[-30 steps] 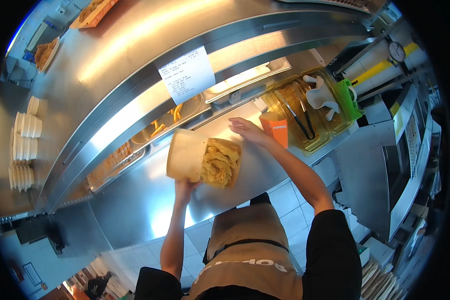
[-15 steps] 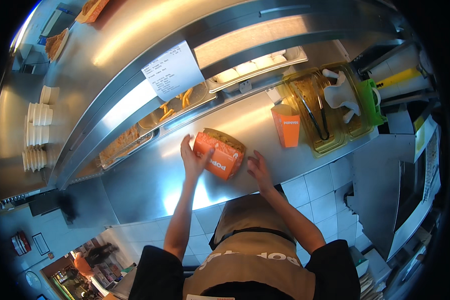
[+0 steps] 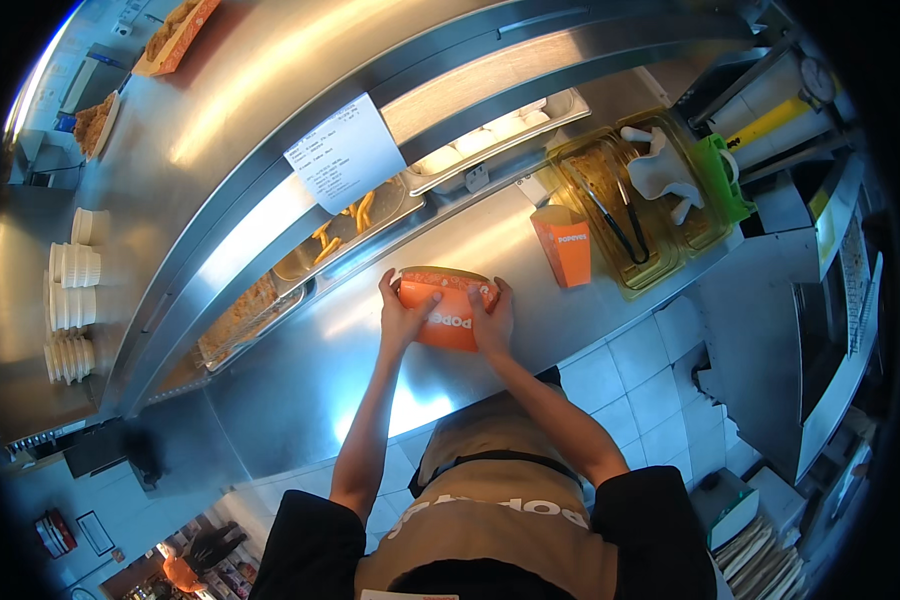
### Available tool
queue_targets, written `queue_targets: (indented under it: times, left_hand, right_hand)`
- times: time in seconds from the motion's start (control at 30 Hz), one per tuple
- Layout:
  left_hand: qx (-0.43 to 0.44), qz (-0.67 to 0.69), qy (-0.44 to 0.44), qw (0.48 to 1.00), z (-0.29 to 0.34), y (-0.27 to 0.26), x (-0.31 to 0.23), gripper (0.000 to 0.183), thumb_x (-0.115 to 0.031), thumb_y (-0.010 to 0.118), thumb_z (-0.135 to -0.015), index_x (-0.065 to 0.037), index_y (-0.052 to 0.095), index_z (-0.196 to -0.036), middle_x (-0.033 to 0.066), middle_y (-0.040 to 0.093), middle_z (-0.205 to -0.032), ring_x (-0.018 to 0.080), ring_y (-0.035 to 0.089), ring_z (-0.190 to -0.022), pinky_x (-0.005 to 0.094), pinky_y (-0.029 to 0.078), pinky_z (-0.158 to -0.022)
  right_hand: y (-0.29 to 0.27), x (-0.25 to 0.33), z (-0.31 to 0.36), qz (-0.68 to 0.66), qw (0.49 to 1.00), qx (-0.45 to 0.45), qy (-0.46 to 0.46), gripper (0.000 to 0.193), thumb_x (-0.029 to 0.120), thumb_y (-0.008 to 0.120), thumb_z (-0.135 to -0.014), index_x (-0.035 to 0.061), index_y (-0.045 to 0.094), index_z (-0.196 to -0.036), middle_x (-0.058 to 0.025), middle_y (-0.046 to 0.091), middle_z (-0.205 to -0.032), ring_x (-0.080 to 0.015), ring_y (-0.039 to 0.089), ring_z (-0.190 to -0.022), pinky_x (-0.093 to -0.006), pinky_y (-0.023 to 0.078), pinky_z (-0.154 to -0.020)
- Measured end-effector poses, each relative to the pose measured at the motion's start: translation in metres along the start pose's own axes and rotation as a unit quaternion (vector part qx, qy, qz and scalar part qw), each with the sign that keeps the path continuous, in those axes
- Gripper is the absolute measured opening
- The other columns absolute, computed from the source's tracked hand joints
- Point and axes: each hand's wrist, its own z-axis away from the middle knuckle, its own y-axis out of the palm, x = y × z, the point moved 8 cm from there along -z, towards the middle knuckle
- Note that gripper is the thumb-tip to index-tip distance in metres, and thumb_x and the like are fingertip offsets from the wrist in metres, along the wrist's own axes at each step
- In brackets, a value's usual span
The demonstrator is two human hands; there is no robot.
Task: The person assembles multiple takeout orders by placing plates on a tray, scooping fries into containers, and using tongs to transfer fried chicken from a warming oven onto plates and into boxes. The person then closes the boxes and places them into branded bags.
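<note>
An orange cardboard food box [image 3: 442, 328] with a patterned strip rests on the steel counter [image 3: 310, 400] in front of me. My left hand [image 3: 400, 318] grips its left side, thumb across the front. On the opposite side my right hand [image 3: 494, 318] holds the box in the same way, with the thumb near the upper edge. What is inside the box does not show from here. To the right of my right hand, a tall orange fry carton [image 3: 564, 250] lies on the counter.
Amber trays [image 3: 638, 290] at the right hold tongs [image 3: 610, 222] and a white fry scoop [image 3: 660, 172]. A green container [image 3: 722, 178] stands beside them. Behind the counter are a metal tray of fries [image 3: 410, 205] and a hanging paper slip [image 3: 345, 155]. White cups [image 3: 74, 265] stack at far left.
My right hand has moved left and closed on the box's right side. The left hand's grip has also closed. The box has turned so its upper edge lies nearly level.
</note>
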Motion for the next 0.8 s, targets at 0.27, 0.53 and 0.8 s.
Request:
queue_targets:
  times: [0.27,0.53,0.8]
  left_hand:
    - [0.006,-0.053,-0.12,0.991,-0.017,-0.008,0.031,0.077,-0.036,0.087,-0.073,0.001,0.042,-0.122,0.0219,0.066,-0.105,0.0275,0.07,-0.087,0.0347,0.058,-0.075]
    - [-0.043,0.159,-0.149,0.975,-0.019,-0.006,0.064,0.069,-0.026,0.088,-0.075,0.005,0.045,-0.12,0.0173,0.063,-0.105,0.0213,0.066,-0.089,0.0333,0.058,-0.076]
    - [-0.072,0.052,-0.118,0.989,-0.022,-0.012,0.082,0.058,-0.035,0.082,-0.081,0.005,0.054,-0.112,0.015,0.064,-0.097,0.0209,0.064,-0.083,0.0327,0.054,-0.074]
  right_hand:
    - [0.003,-0.003,-0.008,0.081,0.993,-0.077,0.03,0.068,0.053,0.072,-0.084,-0.0048,0.061,-0.119,-0.0233,0.062,-0.119,-0.0334,0.063,-0.106,-0.0409,0.05,-0.092]
    - [0.009,-0.005,-0.009,0.162,0.978,-0.129,0.035,0.064,0.057,0.077,-0.077,0.001,0.07,-0.108,-0.018,0.063,-0.103,-0.0322,0.065,-0.096,-0.0414,0.052,-0.085]
    - [0.011,0.001,-0.014,0.204,0.973,-0.098,0.048,0.065,0.061,0.075,-0.075,0.0045,0.07,-0.108,-0.0148,0.06,-0.105,-0.0341,0.062,-0.1,-0.044,0.051,-0.087]
